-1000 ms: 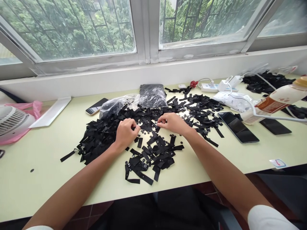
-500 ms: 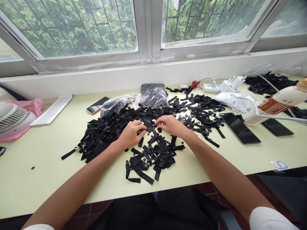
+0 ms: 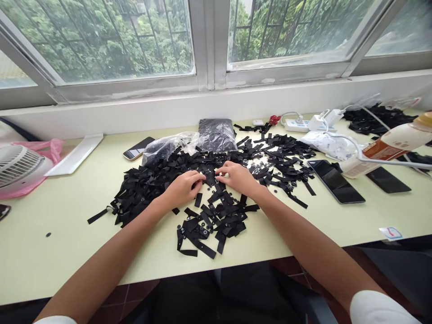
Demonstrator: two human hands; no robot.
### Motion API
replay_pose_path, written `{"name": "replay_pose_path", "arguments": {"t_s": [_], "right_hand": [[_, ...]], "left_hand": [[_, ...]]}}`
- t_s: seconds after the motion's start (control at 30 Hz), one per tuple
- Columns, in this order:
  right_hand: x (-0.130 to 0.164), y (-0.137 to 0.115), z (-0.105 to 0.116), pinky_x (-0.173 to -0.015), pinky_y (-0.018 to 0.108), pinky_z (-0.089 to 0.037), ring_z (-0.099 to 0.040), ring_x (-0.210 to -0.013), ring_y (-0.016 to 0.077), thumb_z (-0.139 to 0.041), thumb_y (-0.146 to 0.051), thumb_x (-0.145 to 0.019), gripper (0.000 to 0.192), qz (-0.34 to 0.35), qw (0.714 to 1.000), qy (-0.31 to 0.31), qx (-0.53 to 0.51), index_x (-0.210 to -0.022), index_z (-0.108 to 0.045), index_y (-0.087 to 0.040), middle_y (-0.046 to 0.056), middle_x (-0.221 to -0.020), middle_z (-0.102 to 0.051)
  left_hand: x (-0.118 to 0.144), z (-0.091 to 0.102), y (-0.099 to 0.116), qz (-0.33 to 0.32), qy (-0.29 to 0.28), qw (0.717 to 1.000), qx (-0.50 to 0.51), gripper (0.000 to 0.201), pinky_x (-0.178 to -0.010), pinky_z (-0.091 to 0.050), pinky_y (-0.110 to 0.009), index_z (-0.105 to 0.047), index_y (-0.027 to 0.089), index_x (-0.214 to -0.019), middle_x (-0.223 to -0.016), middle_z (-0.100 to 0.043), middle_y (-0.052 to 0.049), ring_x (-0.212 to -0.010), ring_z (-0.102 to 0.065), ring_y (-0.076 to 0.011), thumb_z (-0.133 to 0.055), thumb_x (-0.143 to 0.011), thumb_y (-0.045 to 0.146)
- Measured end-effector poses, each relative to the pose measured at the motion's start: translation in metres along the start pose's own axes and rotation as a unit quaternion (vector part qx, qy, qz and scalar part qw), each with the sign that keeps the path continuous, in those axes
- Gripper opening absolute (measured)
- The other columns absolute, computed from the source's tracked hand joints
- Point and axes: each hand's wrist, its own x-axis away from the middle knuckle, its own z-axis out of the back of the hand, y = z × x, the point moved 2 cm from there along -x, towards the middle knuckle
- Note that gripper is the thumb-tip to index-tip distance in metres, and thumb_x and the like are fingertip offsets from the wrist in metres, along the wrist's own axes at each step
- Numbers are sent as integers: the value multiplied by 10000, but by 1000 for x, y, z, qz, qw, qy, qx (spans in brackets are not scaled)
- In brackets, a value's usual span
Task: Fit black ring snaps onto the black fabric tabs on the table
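Observation:
My left hand (image 3: 184, 186) is at the right edge of a heap of black fabric strips (image 3: 145, 189). Its thumb and fingers are pinched together, and whatever lies between them is hidden. Just to the right, my right hand (image 3: 236, 177) curls its thumb and forefinger close together around something too small to name. A narrow gap separates the two sets of fingertips, with black strips beneath. Nearer to me lies a looser pile of short black strips (image 3: 232, 209), some with small white marks. Small round dark discs (image 3: 204, 232) are scattered among them.
Behind the hands are a clear plastic bag (image 3: 168, 144) and a wrapped black packet (image 3: 217, 135). Small shiny pieces (image 3: 261, 164) lie at the right. Phones (image 3: 337, 182), a bottle (image 3: 391, 144) and a power strip (image 3: 297, 124) stand further right. A white fan (image 3: 23, 168) is left.
My right hand has shifted slightly left, bringing its fingertips nearer to my left hand. My left hand has hardly moved. The piles look the same.

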Motion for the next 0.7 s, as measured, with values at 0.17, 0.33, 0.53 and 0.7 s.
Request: {"name": "replay_pose_path", "arguments": {"t_s": [0.17,0.33,0.53,0.7], "right_hand": [[-2,0,-6,-716,262,-446,-623,-795,141,-658,-198,-952,103,-1,1000,-4,-10,-942,-760,-207,32,-958,-660],[-1,-2,1,-695,264,-456,-616,-759,140,-659,-185,-914,61,-4,996,32,-83,-897,-718,-186,19,-906,-684],[1,-4,6,-671,260,-503,-621,-736,149,-646,-286,-902,101,-36,969,79,-230,-916,-661,-187,13,-814,-672],[0,-4,7,-615,262,-522,-614,-691,151,-661,-356,-889,211,-67,937,74,-335,-1016,-687,-190,30,-831,-677]], "left_hand": [[-3,11,14,-1,-34,998,-55,350,-898,-502,-296,-670,224,-1159,-1102,-664,-53,-1031,-622,-161,-393,-984,346],[-6,5,35,-36,-38,993,-106,356,-874,-492,-299,-694,227,-1102,-1038,-662,-52,-1001,-618,-170,-417,-983,415],[-1,-10,32,-8,-19,998,-57,365,-773,-473,-235,-713,235,-1047,-1044,-660,-43,-951,-631,-128,-369,-1002,349],[8,-10,38,-15,15,997,-76,377,-865,-501,-281,-678,225,-1122,-1058,-654,-57,-1018,-621,-153,-337,-1009,339]]}}
